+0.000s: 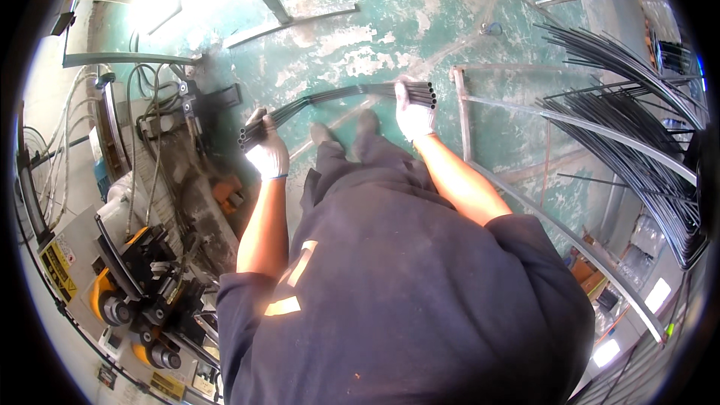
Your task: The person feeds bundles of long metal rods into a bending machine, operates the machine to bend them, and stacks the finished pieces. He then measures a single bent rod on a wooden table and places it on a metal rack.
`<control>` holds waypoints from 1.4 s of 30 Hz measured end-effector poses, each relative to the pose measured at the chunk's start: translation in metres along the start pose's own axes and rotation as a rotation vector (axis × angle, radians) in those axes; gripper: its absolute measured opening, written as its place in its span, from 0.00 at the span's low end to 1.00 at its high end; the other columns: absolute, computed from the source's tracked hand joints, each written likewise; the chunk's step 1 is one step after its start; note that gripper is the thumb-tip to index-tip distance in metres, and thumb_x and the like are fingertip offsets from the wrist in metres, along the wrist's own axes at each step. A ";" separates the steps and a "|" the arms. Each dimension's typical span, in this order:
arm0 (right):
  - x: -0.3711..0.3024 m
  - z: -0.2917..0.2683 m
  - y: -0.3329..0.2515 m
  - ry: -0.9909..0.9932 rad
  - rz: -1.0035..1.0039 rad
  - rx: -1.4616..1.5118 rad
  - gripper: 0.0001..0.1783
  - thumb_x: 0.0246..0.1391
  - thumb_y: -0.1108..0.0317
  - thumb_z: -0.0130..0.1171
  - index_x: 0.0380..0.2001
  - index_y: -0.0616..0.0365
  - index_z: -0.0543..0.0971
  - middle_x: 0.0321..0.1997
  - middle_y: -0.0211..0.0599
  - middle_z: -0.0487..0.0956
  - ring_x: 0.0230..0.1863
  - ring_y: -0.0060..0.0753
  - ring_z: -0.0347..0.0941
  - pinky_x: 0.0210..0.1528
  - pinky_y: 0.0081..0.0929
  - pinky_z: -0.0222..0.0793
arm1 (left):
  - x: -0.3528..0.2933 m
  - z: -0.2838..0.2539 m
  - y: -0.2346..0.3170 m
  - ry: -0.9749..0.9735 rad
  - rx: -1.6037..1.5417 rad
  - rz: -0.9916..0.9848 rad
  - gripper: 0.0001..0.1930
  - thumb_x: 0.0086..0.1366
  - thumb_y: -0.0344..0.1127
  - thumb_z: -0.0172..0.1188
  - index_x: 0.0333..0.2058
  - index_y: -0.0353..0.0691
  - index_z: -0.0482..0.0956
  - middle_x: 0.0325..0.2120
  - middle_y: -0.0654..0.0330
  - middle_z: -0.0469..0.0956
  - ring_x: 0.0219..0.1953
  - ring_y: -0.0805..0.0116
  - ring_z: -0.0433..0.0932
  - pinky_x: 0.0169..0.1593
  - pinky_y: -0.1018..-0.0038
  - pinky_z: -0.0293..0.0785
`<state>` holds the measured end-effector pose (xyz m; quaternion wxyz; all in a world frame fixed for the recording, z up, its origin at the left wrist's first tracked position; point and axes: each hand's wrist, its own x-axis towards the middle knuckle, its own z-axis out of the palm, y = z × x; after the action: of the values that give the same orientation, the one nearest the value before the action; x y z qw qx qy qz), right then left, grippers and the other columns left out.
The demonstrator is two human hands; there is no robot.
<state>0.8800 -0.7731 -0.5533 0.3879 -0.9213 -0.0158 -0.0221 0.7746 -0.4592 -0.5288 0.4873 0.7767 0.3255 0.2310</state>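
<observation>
Both gloved hands, left [268,151] and right [412,112], clamp fingers round a tube bundle [337,96]; grip undersides hidden. Bender [142,285] left, tube rack [637,142] right, over green floor [390,7].

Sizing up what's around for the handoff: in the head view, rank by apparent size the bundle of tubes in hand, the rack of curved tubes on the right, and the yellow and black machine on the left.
1. Rack of curved tubes, largest.
2. Yellow and black machine; it sits nearer the camera at the bent rim, so this is unsure.
3. Bundle of tubes, held at either end by left hand and right hand.

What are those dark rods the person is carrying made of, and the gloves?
The bundle of tubes looks like metal with a dark, dull finish: hollow round ends show, and they keep a smooth curve. The gloves on the left hand and right hand look like pale knitted fabric.
</observation>
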 end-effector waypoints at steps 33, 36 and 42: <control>-0.024 -0.071 -0.060 0.089 -0.109 0.026 0.22 0.62 0.58 0.70 0.56 0.54 0.82 0.42 0.44 0.88 0.44 0.47 0.88 0.47 0.36 0.84 | -0.010 -0.025 0.004 0.021 0.094 0.152 0.09 0.75 0.29 0.63 0.50 0.35 0.85 0.44 0.59 0.86 0.47 0.69 0.83 0.56 0.71 0.77; -0.024 -0.077 -0.069 0.183 -0.153 0.095 0.24 0.62 0.52 0.71 0.52 0.58 0.83 0.36 0.47 0.88 0.38 0.45 0.89 0.41 0.37 0.83 | -0.012 -0.028 0.006 -0.001 0.107 0.151 0.10 0.74 0.28 0.64 0.51 0.35 0.84 0.45 0.59 0.86 0.48 0.70 0.82 0.57 0.71 0.77; -0.022 -0.092 -0.086 0.170 -0.130 0.066 0.28 0.60 0.50 0.73 0.54 0.59 0.82 0.41 0.50 0.88 0.41 0.49 0.88 0.44 0.38 0.83 | -0.012 -0.032 0.022 -0.062 0.058 0.096 0.14 0.75 0.30 0.61 0.55 0.33 0.80 0.50 0.53 0.84 0.53 0.63 0.83 0.59 0.68 0.78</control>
<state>0.8510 -0.7786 -0.4289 0.4159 -0.8998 -0.0431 -0.1249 0.7507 -0.4556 -0.4956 0.4627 0.8120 0.2793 0.2202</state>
